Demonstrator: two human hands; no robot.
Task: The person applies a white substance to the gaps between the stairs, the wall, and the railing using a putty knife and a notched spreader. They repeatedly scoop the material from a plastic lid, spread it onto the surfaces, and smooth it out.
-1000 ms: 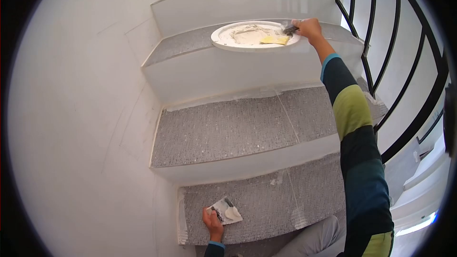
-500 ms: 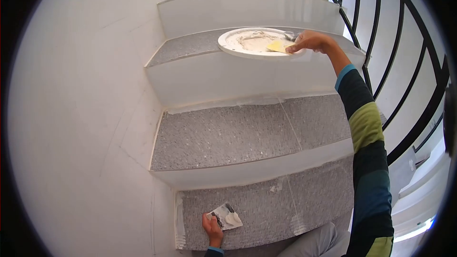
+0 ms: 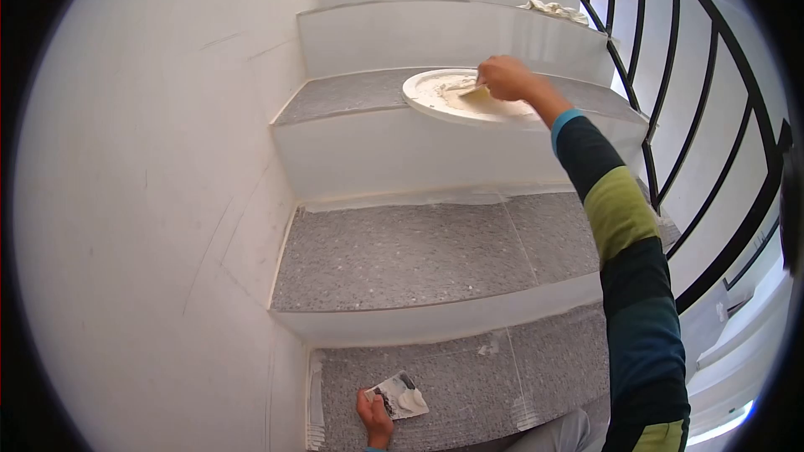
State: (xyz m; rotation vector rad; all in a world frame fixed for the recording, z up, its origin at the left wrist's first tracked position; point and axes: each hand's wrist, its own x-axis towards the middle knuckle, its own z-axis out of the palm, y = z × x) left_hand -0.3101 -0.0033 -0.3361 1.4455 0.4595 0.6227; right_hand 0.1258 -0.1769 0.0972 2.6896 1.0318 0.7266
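Note:
My right hand (image 3: 507, 80) reaches over a round white lid (image 3: 419, 98) with a layer of whitish paste (image 3: 448, 87) on it. Its fingers are closed on a yellowish scraper (image 3: 476, 94), whose blade touches the paste. The lid rests on a grey speckled step and juts past its edge. Low in the view, my left hand (image 3: 374, 420) grips a flat, paste-smeared plate (image 3: 402, 396) by its left side. A blob of white paste (image 3: 411, 400) and dark smears lie on that plate.
Grey speckled stair treads (image 3: 402, 251) with white risers (image 3: 360, 146) climb ahead. A white wall (image 3: 159, 184) bounds the left side, and a black metal railing (image 3: 712, 58) the right. A crumpled cloth (image 3: 554, 10) lies on a higher step. My knee (image 3: 557, 435) shows at the bottom.
My right hand has moved left across the lid, bringing the scraper from the lid's right side into the paste. My left hand still holds the plate. The view has tilted slightly.

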